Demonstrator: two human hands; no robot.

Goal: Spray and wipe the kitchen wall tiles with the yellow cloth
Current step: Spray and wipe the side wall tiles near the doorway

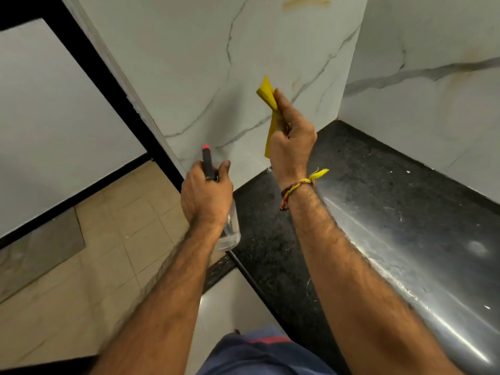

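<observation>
1. Left hand (207,194) at about 7 o'clock from frame centre, fingers wrapped round the neck of a spray bottle (216,201); black head with red nozzle tip (206,146) pointing up toward the wall tiles (189,77).
2. Clear bottle body (231,234) showing below the left hand, tilted, held off the bench (378,212) and over its near edge.
3. Right hand (293,143) just right of centre, raised, fingers curled and gripping the yellow cloth (267,96).
4. Cloth folded or bunched; one end sticking out above the thumb at 12 o'clock of the hand, another strip hanging below at 7 o'clock (contact with the tile not clear, appears just in front of it).
5. Wall tiles white with grey veining, meeting in a corner at roughly 1 o'clock; yellowish-brown stain (305,1) at the top edge of the frame.
6. Second tiled face (433,104) at 2 o'clock, carrying a dark vein and faint brownish marks.
7. Bench dark, speckled stone, running from centre to 4 o'clock; pale specks and streaks on its glossy front edge.
8. Braided thread band (295,186) on the right wrist, red, yellow and dark, with a yellow tassel.
9. Beige floor tiles (108,226) at 8 o'clock; black frame (113,85) running diagonally at 10 o'clock.
</observation>
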